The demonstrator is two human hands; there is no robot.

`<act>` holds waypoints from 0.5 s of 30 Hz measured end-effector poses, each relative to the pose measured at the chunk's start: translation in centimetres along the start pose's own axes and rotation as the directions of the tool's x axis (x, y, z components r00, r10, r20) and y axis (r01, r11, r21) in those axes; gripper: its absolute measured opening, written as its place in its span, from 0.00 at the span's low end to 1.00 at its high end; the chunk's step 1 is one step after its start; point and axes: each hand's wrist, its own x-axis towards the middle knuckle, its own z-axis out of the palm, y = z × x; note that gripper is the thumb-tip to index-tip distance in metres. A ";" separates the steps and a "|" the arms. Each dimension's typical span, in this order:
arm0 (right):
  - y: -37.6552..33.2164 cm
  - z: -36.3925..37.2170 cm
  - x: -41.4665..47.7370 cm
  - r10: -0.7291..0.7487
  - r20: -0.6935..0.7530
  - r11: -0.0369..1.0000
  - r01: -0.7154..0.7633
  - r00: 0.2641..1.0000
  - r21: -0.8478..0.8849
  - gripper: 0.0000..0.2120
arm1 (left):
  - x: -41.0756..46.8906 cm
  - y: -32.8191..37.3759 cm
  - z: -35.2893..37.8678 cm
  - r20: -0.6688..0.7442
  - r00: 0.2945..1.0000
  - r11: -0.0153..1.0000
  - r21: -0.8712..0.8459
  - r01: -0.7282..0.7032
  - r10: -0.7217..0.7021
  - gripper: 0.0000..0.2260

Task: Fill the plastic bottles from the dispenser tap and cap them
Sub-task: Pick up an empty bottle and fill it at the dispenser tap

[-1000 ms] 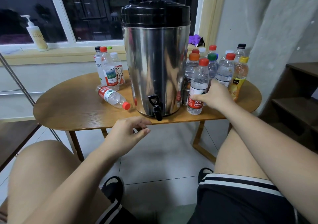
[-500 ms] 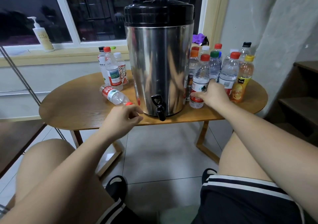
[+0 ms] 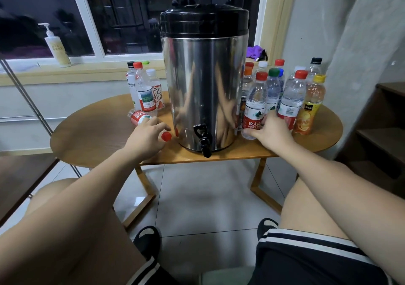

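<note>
My right hand gripped the upright Nongfu bottle low, beside the dispenser; my left hand curled over the fallen bottle. Both seemed light, thin-walled, crushable: better held mid-label.

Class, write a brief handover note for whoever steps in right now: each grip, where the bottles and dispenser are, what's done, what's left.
Left grip holds the lying bottle near its red cap. Right grip holds the upright red-capped bottle at its base, right of the dispenser.
Done: nothing under the tap; every bottle in view is capped; fill levels unclear.
Left: uncap, fill at the tap, recap.
</note>
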 end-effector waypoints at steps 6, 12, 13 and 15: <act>-1.5 -0.7 -4.6 -0.055 0.082 0.998 0.056 0.995 -0.015 0.31 | 0.4 0.2 1.0 -0.064 0.985 0.973 0.179 -0.147 0.161 0.15; -2.3 0.0 -10.3 -0.086 0.189 0.994 0.071 0.978 0.083 0.23 | 0.1 0.8 1.0 -0.053 0.980 0.965 0.195 -0.176 0.190 0.15; -2.3 0.3 -11.1 -0.099 0.228 0.992 0.078 0.969 0.097 0.22 | 0.1 0.8 0.9 -0.056 0.979 0.964 0.192 -0.184 0.198 0.14; -2.6 1.0 -12.3 -0.138 0.324 0.988 0.108 0.936 0.109 0.21 | 0.0 0.7 0.6 -0.092 0.972 0.963 0.182 -0.198 0.217 0.12</act>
